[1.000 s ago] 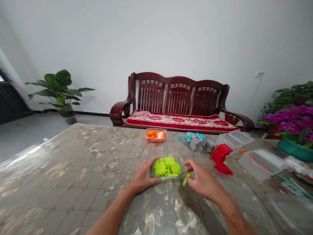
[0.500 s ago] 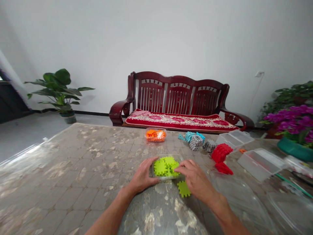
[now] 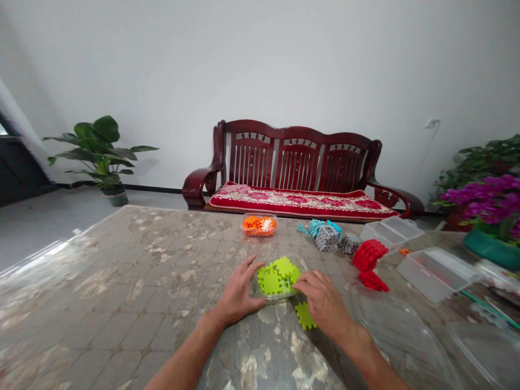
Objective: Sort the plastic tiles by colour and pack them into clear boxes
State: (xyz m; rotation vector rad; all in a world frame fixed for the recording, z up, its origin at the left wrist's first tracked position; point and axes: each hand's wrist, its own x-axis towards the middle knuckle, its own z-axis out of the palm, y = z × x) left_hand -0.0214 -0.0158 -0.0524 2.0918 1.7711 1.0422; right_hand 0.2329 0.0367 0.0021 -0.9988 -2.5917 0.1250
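Note:
A clear plastic box with several lime-green toothed puzzle tiles in it stands on the table in front of me. My left hand is around its left end, thumb at the near corner and index finger by the far side, other fingers spread. My right hand is at the right end of the box, fingers pinched together at the edge of a green tile; the fingertips partly hide the contact. Another green tile lies on the table, partly beneath my right hand.
Farther back stands a clear box of orange pieces. To the right lie blue pieces, grey pieces, red pieces, a translucent bin and clear lids. A flower pot stands at the table's right.
My left fingers have lifted and spread a little. My right fingertips have drawn slightly back to the box's right rim, and the tiles inside have shifted.

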